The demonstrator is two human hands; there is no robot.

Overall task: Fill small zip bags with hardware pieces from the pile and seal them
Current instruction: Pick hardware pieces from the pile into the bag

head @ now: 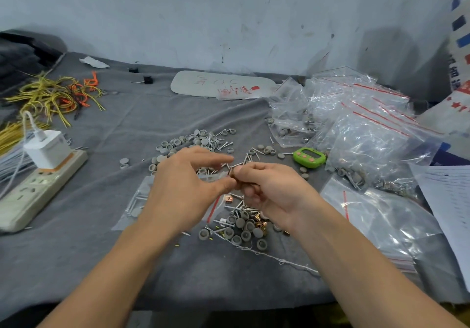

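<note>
Grey cloth (96, 256) covers a table against a scuffed wall. Near its middle, the left hand (183, 182) pinches a small clear zip bag (212, 176) at the mouth, apparently holding it open. The right hand (269, 190) clamps a few screws (236, 167) at that opening. The hardware pile (244, 226) lies just beneath, and filled bags (368, 137) are heaped toward the right edge.

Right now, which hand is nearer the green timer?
Right. The right hand, pinching screws, is just left of the green timer; the left hand, pinching a zip bag, lies farther left, beyond it.
</note>
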